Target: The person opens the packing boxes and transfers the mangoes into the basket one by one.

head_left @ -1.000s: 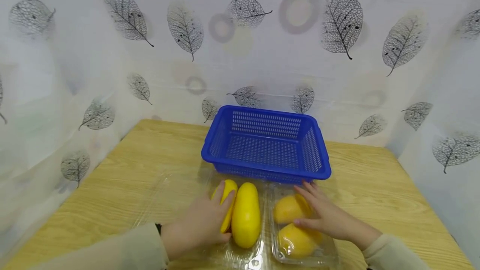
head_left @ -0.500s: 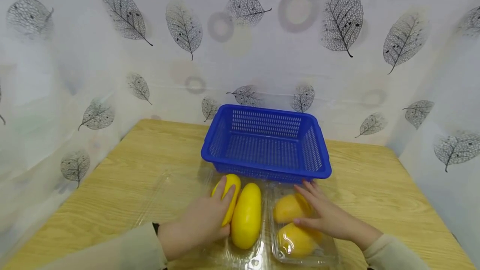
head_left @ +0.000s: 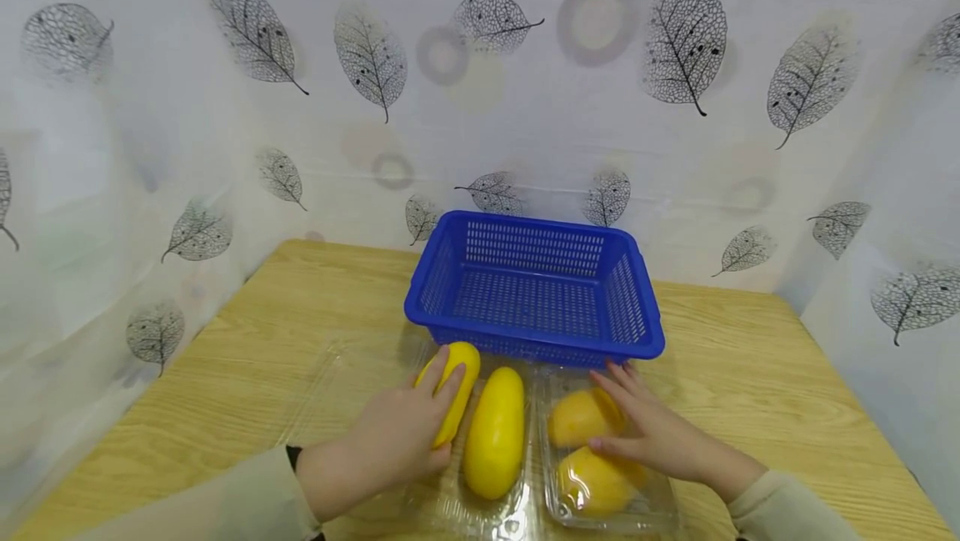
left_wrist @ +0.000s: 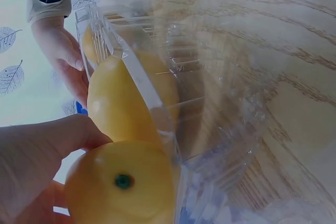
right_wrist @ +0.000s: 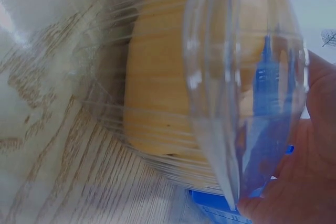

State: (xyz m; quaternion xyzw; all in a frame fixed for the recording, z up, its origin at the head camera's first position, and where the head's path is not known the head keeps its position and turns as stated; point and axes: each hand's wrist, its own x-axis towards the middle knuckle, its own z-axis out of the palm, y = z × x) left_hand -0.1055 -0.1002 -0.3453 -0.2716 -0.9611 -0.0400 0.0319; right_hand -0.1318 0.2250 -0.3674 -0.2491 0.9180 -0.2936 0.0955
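My left hand (head_left: 390,433) grips an oblong yellow melon (head_left: 461,358), fingers over its top and the thumb on its near side. In the left wrist view, this melon (left_wrist: 142,166) shows a green stem spot at its near end. Beside it, a second yellow melon (head_left: 495,441) lies in an open clear plastic clamshell box (head_left: 517,516). My right hand (head_left: 652,424) rests with spread fingers on a second, covered clear box (head_left: 555,516) containing two orange-yellow fruits (head_left: 592,483). In the right wrist view, a fingertip (right_wrist: 252,208) touches the box's rim.
Right behind the boxes stands a blue perforated plastic basket (head_left: 532,299) with nothing in it. The open box's clear lid (head_left: 337,383) lies to the left on the wooden table (head_left: 750,383). A leaf-patterned sheet (head_left: 525,107) hangs around the back and sides.
My left hand has shifted the gripped melon slightly away from me and then left, widening the gap to the second melon. The right hand keeps its place on the covered box.
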